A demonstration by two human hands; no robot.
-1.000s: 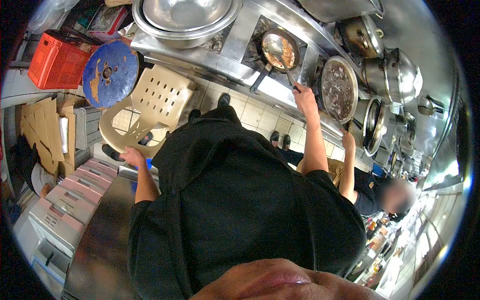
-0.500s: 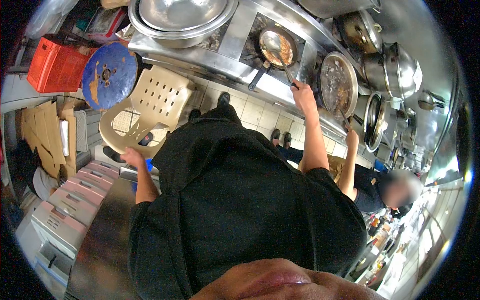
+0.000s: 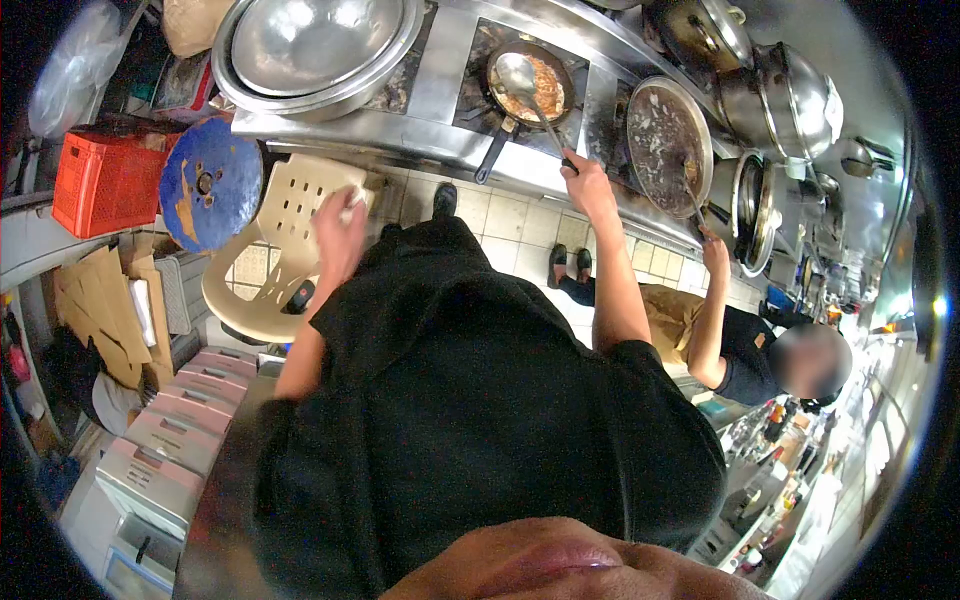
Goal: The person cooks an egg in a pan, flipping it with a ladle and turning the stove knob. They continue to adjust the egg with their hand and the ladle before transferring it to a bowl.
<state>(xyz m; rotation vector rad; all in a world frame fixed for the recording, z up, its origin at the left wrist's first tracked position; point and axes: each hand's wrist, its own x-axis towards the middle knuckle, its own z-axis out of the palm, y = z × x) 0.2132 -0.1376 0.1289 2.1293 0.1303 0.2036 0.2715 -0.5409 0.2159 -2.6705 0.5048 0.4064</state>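
Note:
My right hand (image 3: pixel 588 188) is wrapped round the dark grip of a long-handled ladle (image 3: pixel 516 72). The ladle's bowl rests in a small frying pan (image 3: pixel 568 112) on the stove, over reddish-orange food (image 3: pixel 548 88). The pan's own handle (image 3: pixel 494 152) points toward me, with no hand on it. My left hand (image 3: pixel 342 232) is raised in front of a beige plastic chair (image 3: pixel 300 197) and smeared by motion. A whitish patch shows at its fingertips; I cannot make out whether it is something held.
Large metal bowls (image 3: pixel 320 45) stand on the stove's left. To the right, a co-worker's hand (image 3: pixel 713 255) holds a utensil in a wide pan (image 3: pixel 668 150). A blue round stool top (image 3: pixel 212 183), a red crate (image 3: pixel 105 188) and grey-pink drawers (image 3: pixel 165 450) line the left.
My left hand has risen from beside the chair's armrest to in front of its backrest. My right hand keeps hold of the ladle, its bowl still in the pan. The view has shifted slightly.

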